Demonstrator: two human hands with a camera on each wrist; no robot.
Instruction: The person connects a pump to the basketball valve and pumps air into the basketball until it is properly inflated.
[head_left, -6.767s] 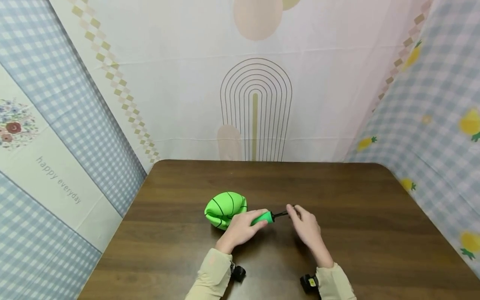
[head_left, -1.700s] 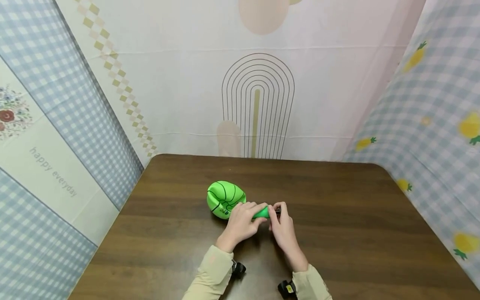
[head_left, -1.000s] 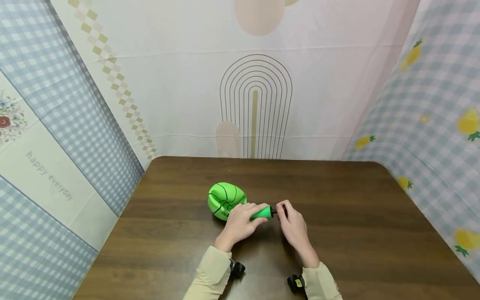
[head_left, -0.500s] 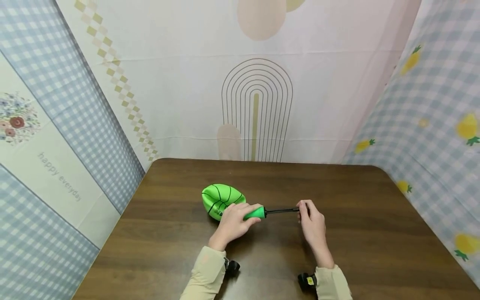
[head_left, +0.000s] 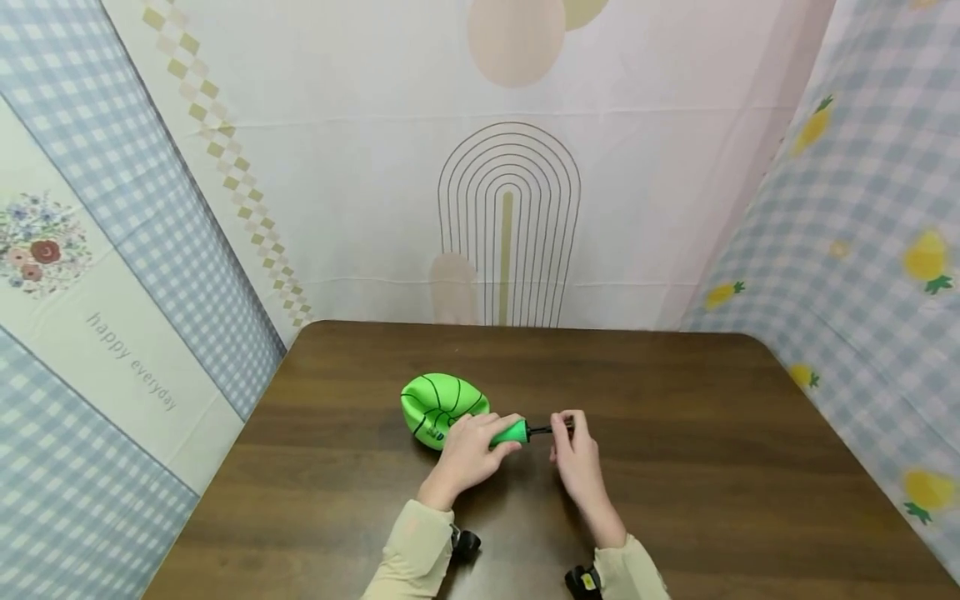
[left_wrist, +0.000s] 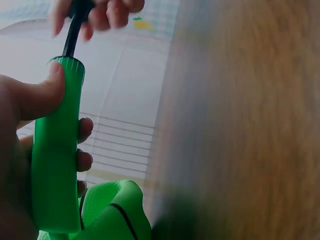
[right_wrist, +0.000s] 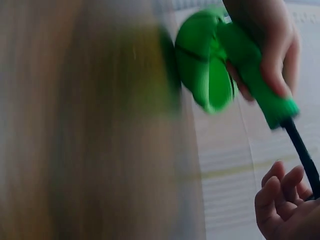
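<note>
Soft, even light is filling the head view, casting faint shadows below the left hand (head_left: 468, 452) and right hand (head_left: 577, 462) and laying a pale sheen on the counter (head_left: 697, 475). Both wrist views are looking dimmer, the counter smearing into streaks.

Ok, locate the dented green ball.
In the head view, the dented green ball is just left of centre, beyond the left hand, by the end of the green hand pump away from the right hand.
</note>
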